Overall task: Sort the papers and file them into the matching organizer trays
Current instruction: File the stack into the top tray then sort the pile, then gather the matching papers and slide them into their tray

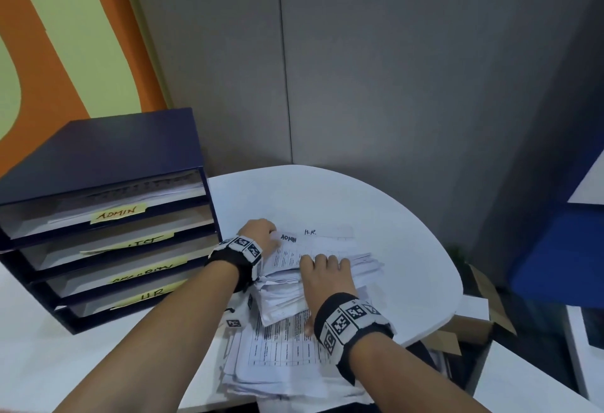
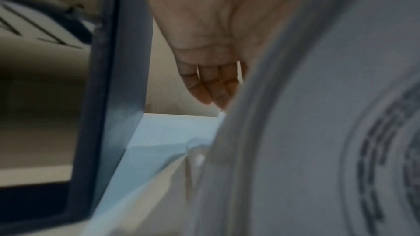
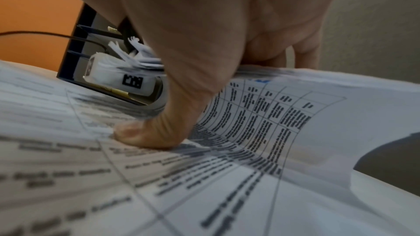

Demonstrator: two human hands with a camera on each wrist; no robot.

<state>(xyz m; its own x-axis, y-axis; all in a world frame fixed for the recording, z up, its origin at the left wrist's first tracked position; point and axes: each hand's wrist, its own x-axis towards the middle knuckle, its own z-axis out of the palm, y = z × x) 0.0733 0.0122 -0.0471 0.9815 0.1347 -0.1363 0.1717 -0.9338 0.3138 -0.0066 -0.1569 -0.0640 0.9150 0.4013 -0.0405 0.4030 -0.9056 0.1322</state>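
A dark blue organizer [image 1: 98, 151] stands at the left with stacked trays; two yellow labels read ADMIN [image 1: 119, 213] and HR [image 1: 153, 295], and the two between are partly hidden. A thick paper bundle [image 1: 359, 262] lies on a lower pile of printed sheets [image 1: 277, 357]. Its top sheet is marked ADMIN [image 1: 289, 238]; one beneath shows "H.R.". My left hand [image 1: 261, 236] holds the bundle's top-left corner, its fingers [image 2: 209, 85] reaching down past the edge. My right hand [image 1: 323, 272] grips the bundle's near edge, fingers over the top and thumb [image 3: 147, 135] pressing on the printed table sheet [image 3: 272, 123] underneath.
The papers lie on a white round table [image 1: 392, 210] against grey wall panels. An open cardboard box [image 1: 474, 324] sits below the table's right edge, and a blue surface [image 1: 562, 249] lies beyond it. The ADMIN tray holds some sheets.
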